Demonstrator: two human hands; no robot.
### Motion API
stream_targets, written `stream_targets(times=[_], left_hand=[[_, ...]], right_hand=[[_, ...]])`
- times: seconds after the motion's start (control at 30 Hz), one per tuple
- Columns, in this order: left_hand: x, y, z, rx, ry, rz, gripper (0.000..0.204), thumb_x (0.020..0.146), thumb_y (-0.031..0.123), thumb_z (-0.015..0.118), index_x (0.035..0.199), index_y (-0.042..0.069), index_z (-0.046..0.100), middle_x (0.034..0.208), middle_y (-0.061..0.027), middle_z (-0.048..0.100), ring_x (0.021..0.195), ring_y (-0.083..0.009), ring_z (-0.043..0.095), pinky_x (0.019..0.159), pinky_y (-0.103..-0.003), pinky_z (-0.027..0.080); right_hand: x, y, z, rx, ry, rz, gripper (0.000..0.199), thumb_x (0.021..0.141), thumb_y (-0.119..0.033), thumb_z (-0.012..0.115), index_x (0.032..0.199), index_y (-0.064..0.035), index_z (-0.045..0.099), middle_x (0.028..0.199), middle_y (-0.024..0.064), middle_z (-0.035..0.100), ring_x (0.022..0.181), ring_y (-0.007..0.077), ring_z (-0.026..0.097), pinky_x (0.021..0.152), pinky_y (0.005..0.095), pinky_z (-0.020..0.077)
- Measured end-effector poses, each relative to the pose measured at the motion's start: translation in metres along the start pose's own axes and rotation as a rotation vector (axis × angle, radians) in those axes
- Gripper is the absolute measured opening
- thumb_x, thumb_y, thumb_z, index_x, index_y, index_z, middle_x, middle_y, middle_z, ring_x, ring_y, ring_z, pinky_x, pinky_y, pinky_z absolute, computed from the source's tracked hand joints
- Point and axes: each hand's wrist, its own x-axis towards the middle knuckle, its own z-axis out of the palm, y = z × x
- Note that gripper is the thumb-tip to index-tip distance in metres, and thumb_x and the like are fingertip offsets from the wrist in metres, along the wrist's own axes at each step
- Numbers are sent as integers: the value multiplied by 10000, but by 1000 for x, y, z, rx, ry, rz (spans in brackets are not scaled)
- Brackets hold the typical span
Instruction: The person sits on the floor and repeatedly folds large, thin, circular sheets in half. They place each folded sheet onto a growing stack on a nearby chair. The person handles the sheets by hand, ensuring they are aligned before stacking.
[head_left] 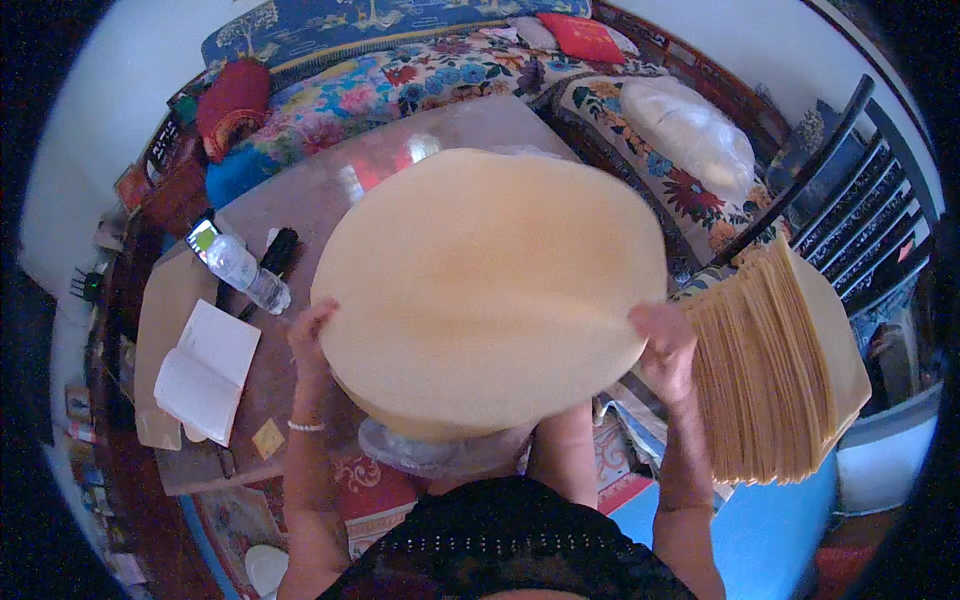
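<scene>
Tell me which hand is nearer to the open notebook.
Left. The left hand, at the round tan sheet's left edge, is just right of the open notebook. The right hand is at the opposite edge, much farther right.

Floral-covered sofa (420, 90), pale walls (130, 110)

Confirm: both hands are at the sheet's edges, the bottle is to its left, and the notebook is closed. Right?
Not quite: the head view shows the notebook lying open. The rest stands: the left hand and right hand are at the sheet's edges, and the bottle is to its left.
</scene>
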Motion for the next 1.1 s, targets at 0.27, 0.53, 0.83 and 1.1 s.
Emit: stream_targets(times=[0.27, 0.53, 0.83, 1.1], left_hand=[[-54, 15, -32, 579, -274, 308, 219, 712, -69, 567, 909, 27, 583, 980, -142, 637, 997, -314, 606, 860, -375, 485], [-68, 61, -66, 556, -316, 249, 190, 738, -51, 562, 918, 7, 583, 914, -142, 635, 903, -285, 623, 803, -345, 494], [-4, 5, -46, 47, -109, -373, 84, 847, 75, 563, 824, -4, 584, 753, -3, 601, 702, -69, 545, 602, -228, 440], [67, -40, 1, 743, -259, -265, 258, 819, 265, 605, 789, 9, 606, 663, -122, 607, 628, -234, 603, 583, -354, 457]], right_hand=[[-80, -10, 0, 44, -303, 58, 389, 506, 8, 619, 888, -67, 611, 895, 116, 651, 853, 321, 620, 745, 427, 486], [-81, -23, -20, 293, -388, 210, 269, 646, 136, 534, 858, -2, 623, 831, 126, 643, 821, 277, 624, 701, 343, 478], [18, 81, 60, 188, -286, 468, 177, 703, -96, 555, 840, -8, 625, 696, 172, 596, 678, 336, 602, 622, 382, 479], [55, 124, 132, -154, -438, 717, 206, 750, -224, 629, 775, -21, 610, 776, 175, 619, 745, 328, 607, 653, 417, 461]])
